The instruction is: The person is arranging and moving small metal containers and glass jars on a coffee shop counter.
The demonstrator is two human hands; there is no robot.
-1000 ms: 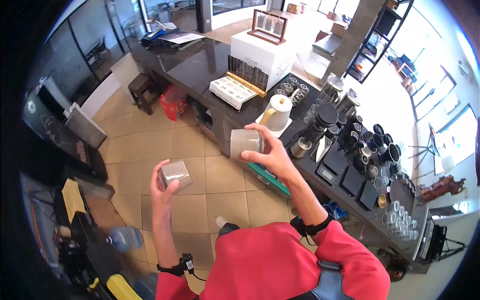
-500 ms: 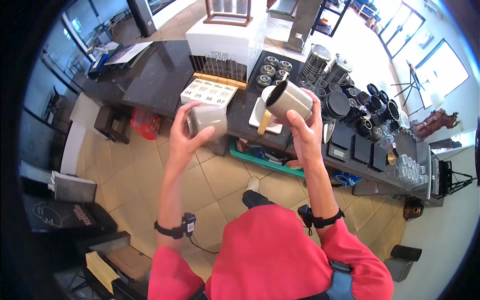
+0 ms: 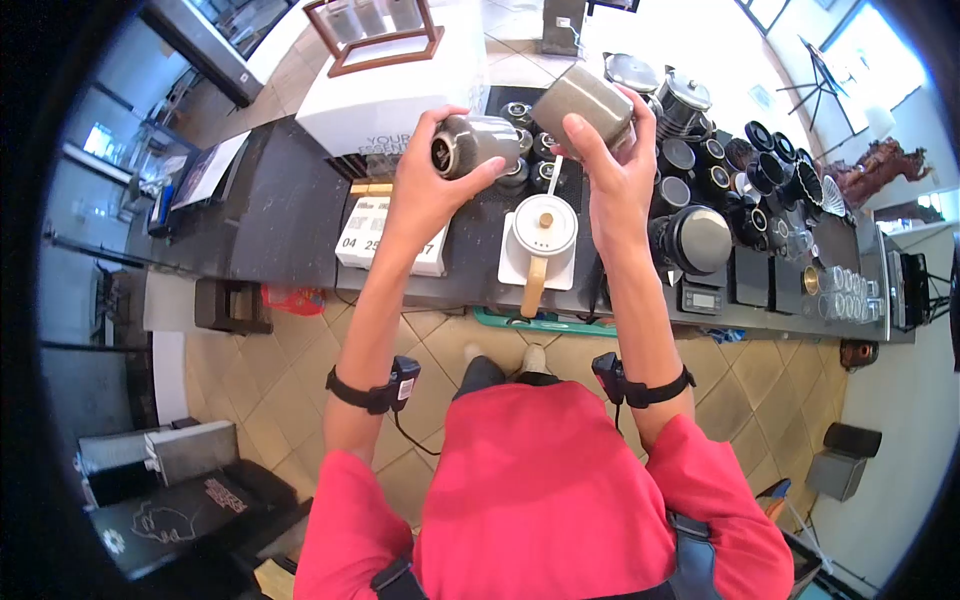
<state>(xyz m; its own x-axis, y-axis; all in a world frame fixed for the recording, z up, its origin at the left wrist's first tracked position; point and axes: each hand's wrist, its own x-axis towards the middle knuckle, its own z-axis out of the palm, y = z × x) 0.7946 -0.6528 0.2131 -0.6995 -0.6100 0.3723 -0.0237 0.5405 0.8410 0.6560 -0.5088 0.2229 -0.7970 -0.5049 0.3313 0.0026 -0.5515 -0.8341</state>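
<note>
I've left hand (image 3: 428,192) fingers round grey cup (image 3: 480,143), right hand (image 3: 618,172) gripping second cup (image 3: 582,108), so keep both apart, above kettle (image 3: 545,228), gap hard to judge.

We see a smooth, glossy glaze on the left cup (image 3: 485,143) and the right cup (image 3: 588,108), both ceramic-looking. Beneath them, the dark counter (image 3: 290,215) looks like polished stone. We find a smooth white kettle (image 3: 545,222) with a pale wooden-looking handle (image 3: 535,287), and a brown wooden frame (image 3: 390,60) at far left. Our shirt (image 3: 540,480) is soft, matt red cloth. To the right, we notice clear, shiny glasses (image 3: 848,302) and, farther off, rough, knotted wood (image 3: 880,174).
</note>
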